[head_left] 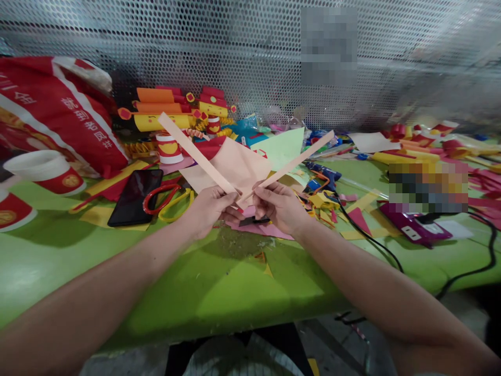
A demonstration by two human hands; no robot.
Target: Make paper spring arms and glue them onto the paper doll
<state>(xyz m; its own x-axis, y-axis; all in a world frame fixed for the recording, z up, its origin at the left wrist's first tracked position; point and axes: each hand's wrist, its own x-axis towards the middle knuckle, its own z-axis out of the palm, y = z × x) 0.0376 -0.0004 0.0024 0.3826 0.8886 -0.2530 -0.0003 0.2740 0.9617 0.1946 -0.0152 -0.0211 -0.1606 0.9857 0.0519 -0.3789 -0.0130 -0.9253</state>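
Pinching the lower end of a peach paper strip (198, 156) between thumb and fingers of the left hand (209, 209), slanted up toward the far left corner of the green worktop (242, 292). Gripping likewise, in the right hand (284, 206), a matching strip (299, 160), slanted up toward the far right corner. Held above the worktop, inward from the middle of its front edge, lower ends close together in a wide V; impossible to tell whether joined there or folded from one piece.

Just beyond the V, a peach sheet (245, 164), with a light green sheet (282, 149) farther right. Below the hands, pink paper (279, 233), partly hidden. Toward the left edge, red scissor handles (154, 197) beside a black phone (135, 198), then paper cups (62, 180); at the far left corner, a big red bag (90, 128). Toward the right edge, a blue glue gun (326, 173) among yellow scraps (324, 200), then a purple power socket (415, 227) with a black cable. Near the far edge, left of the middle, yellow-and-orange paper figures (160, 122).
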